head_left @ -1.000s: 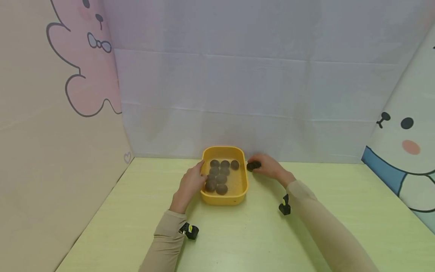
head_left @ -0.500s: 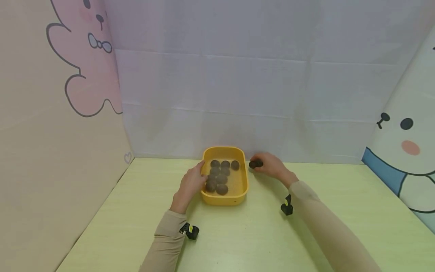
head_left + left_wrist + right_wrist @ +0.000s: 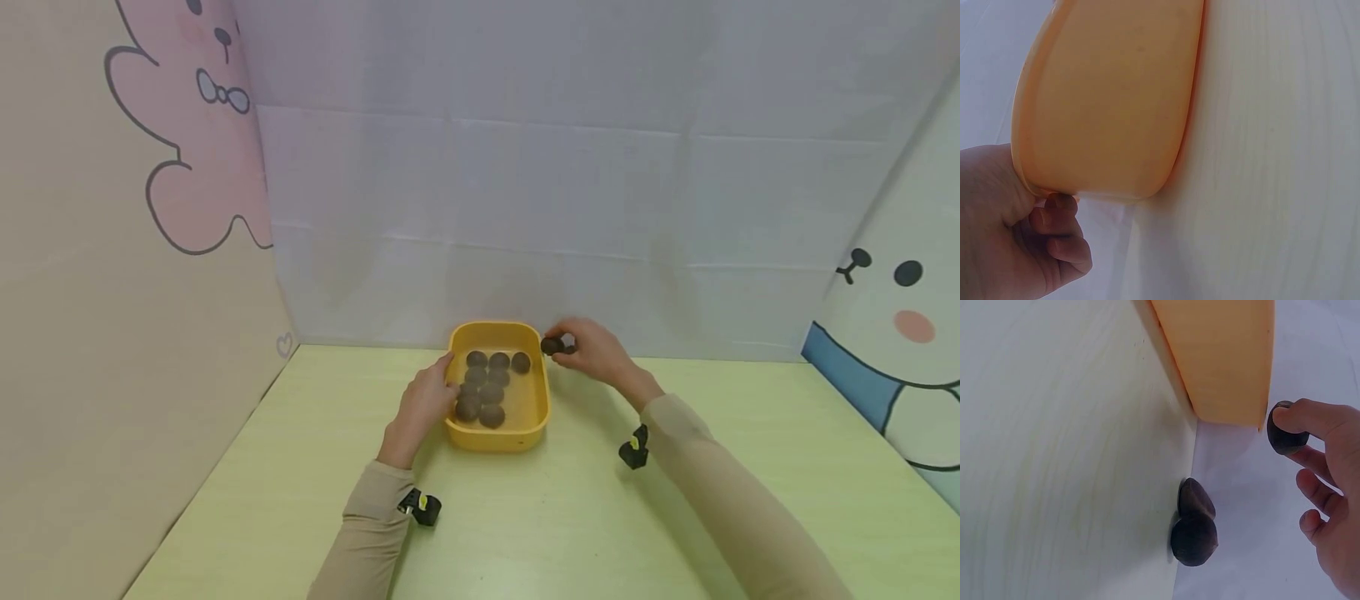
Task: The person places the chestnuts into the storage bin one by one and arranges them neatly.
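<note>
A yellow plastic bin (image 3: 498, 442) stands on the table against the back wall, with several dark brown chestnuts (image 3: 491, 393) inside. My left hand (image 3: 423, 408) grips the bin's left rim, thumb over the inner side; in the left wrist view its fingers (image 3: 1063, 247) curl under the rim. Between thumb and fingertips my right hand (image 3: 596, 354) pinches a single chestnut (image 3: 1282, 437), raised just beside the bin's right rim. Below that hand, two more chestnuts (image 3: 1194, 540) lie together on the table, mostly covered by the hand in the head view.
The pale yellow-green table (image 3: 540, 533) meets a white cloth wall (image 3: 480, 208) right behind the bin. Side panels with cartoon animals (image 3: 202, 167) stand left and right. A small black camera hangs at each wrist.
My right hand has lifted one chestnut from the table and carried it up and left toward the bin's rim. My left hand has kept its hold on the bin.
</note>
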Motion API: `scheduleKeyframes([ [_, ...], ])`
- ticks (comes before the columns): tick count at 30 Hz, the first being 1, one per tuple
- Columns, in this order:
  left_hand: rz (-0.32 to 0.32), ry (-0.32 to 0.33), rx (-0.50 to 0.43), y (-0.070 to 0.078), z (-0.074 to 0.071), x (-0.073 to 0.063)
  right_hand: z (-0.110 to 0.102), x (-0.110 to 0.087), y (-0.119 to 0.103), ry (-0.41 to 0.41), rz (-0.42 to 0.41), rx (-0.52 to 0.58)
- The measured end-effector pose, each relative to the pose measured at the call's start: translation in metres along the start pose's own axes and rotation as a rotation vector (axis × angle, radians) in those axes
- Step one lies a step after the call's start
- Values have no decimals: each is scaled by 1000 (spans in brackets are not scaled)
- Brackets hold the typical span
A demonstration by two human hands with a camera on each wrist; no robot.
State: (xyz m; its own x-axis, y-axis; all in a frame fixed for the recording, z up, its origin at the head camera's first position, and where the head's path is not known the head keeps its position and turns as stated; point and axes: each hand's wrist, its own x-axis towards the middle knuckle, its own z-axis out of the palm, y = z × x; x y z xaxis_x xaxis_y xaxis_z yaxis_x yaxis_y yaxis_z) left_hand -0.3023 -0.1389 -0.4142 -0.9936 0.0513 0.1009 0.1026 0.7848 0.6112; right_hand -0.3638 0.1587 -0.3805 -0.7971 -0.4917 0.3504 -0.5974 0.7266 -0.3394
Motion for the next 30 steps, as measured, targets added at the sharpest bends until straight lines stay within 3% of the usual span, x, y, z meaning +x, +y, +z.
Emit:
scheduleKeyframes([
  [18,-12,-3,-10,0,1,0,19,14,-21,6,-109,-58],
  [30,-7,3,-8,-1,1,1,26,19,-35,-87,-53,-59],
])
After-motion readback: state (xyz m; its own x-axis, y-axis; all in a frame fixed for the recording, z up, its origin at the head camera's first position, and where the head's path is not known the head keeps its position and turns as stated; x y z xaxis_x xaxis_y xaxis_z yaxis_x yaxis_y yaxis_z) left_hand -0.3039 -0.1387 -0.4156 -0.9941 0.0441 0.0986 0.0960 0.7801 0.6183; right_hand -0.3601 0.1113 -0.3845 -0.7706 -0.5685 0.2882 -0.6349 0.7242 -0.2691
